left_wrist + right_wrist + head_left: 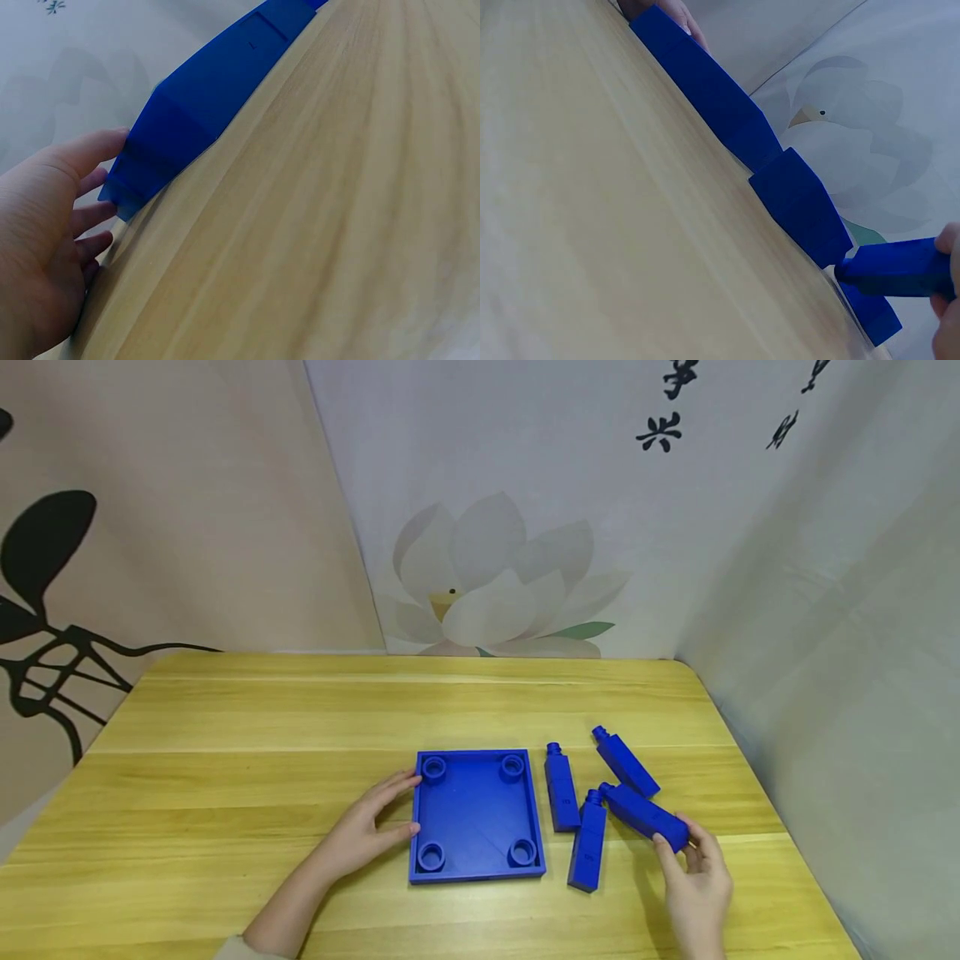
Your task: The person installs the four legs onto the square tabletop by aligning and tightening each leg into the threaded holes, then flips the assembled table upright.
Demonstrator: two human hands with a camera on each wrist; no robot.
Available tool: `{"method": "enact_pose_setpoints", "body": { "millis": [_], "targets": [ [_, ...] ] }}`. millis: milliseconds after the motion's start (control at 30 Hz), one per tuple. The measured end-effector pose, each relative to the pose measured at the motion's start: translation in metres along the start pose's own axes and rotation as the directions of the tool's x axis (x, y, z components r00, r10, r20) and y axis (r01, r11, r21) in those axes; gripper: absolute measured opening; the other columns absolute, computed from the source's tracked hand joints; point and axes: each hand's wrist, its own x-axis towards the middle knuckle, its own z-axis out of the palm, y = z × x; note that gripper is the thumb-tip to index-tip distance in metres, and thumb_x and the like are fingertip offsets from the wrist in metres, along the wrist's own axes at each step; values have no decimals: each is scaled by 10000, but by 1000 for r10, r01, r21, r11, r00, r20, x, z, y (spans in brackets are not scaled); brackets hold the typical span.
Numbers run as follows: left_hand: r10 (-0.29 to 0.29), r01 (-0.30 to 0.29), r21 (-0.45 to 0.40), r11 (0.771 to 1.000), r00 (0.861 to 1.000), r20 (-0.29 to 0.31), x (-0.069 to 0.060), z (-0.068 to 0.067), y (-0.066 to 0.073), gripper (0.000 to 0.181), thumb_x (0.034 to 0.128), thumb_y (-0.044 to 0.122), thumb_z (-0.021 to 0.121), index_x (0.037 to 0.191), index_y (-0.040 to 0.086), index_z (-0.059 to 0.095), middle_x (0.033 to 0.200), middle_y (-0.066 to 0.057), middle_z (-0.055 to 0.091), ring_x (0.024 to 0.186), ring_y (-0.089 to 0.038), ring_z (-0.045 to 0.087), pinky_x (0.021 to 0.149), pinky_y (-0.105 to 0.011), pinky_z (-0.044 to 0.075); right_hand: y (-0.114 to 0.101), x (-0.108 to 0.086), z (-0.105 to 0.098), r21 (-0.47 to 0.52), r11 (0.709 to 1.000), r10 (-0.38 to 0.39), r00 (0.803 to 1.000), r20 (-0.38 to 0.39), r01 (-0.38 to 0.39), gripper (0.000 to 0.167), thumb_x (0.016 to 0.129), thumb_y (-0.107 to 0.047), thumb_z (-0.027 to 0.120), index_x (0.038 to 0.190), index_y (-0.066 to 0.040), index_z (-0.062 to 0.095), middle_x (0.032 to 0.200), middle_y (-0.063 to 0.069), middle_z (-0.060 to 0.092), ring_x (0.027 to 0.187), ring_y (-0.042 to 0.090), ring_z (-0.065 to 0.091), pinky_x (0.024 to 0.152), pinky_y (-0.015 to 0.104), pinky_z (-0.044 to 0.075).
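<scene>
A square blue plastic panel (472,814) with a raised rim and a round socket in each corner lies on the wooden table. Against its left edge rest the thumb and fingertips of my left hand (358,837), spread and fairly straight; the left wrist view also shows them touching the panel's side (202,94). My right hand (699,889) pinches the thick end of a blue leg (643,814), its narrow threaded tip pointing up and left. In the right wrist view, that leg (896,268) looks raised off the tabletop.
Three similar legs lie right of the panel: one (562,789) nearest it, one (588,847) closer to me, and one (630,764) farther back. The wooden table (247,760) ends at a printed curtain (510,460) behind and another on the right.
</scene>
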Motion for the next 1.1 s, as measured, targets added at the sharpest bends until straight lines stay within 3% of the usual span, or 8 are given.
{"method": "enact_pose_setpoints", "body": {
  "millis": [133,333,633,800,967,1100],
  "targets": [
    [-14,14,-1,1000,1000,4,-1,0,1,643,849,316,737,1420,177,477,1500,-140,344,1366,-377,282,1033,-642,237,-4,1,-1,89,996,-24,1000,-11,25,372,780,240,614,1142,179,556,1068,70,597,935,74,635,765,151,502],
    [-1,1,1,1000,1000,-3,-1,0,1,643,850,314,737,1419,162,479,1494,-150,351,1360,-387,292,1028,-644,247,-12,3,-1,128,987,-97,995,-28,100,382,768,255,614,1141,201,551,1077,88,616,949,102,632,803,153,488],
    [-2,2,2,1000,1000,-2,-1,0,1,628,859,327,725,1420,189,477,1493,-146,355,1365,-378,287,1035,-636,244,-30,17,-1,29,979,-205,978,42,204,404,770,253,613,1164,191,545,1104,73,616,1006,111,614,877,185,466],
    [5,-5,-1,1000,1000,4,1,0,0,622,861,328,723,1416,184,481,1489,-156,358,1368,-383,280,1039,-634,240,-39,28,4,133,964,-245,963,112,230,402,778,256,601,1169,221,516,1094,69,624,991,120,616,874,190,470],
    [3,-3,9,1000,1000,-1,0,1,-1,623,862,344,718,1416,185,481,1489,-158,357,1362,-386,289,1034,-638,244,-46,40,14,334,911,-309,937,164,242,411,754,309,563,1155,250,495,1094,128,615,982,158,607,878,187,466],
    [3,-3,13,1000,1000,-7,0,1,-1,628,859,345,721,1416,179,482,1489,-160,357,1360,-389,293,1031,-642,244,-58,48,22,364,907,-298,933,202,211,406,756,305,564,1152,249,497,1052,108,627,940,153,606,847,188,479]
  ]
}}
